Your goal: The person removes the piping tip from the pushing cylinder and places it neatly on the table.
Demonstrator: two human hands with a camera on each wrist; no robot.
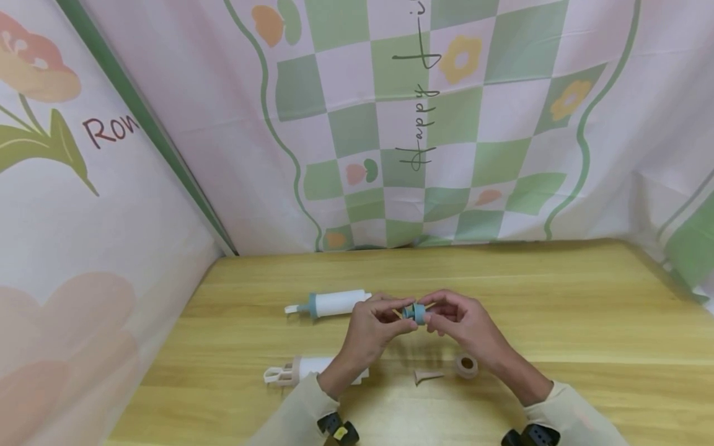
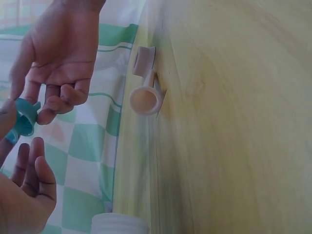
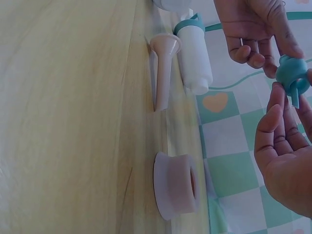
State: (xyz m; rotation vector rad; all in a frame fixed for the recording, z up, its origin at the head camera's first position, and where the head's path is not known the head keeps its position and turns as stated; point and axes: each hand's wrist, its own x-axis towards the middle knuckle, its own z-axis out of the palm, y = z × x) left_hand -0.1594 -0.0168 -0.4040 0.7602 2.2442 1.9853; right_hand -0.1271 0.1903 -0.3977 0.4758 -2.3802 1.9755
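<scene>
Between the fingertips of both hands is a small teal plastic fitting, raised above the table. A rounded collar and a narrower part make it up; whether these are joined I cannot tell. My left hand pinches its left side between thumb and finger. From the other side my right hand grips the collar with thumb and fingers. The right wrist view shows the teal fitting with a slim tongue pointing down. Below the hands, a pink flared nozzle lies beside a pink ring collar.
Behind the left hand lies a white tube with a teal end and handle. A second white tube with a pink end lies nearer, partly covered by the left forearm. Patterned curtain borders the wooden table at the back.
</scene>
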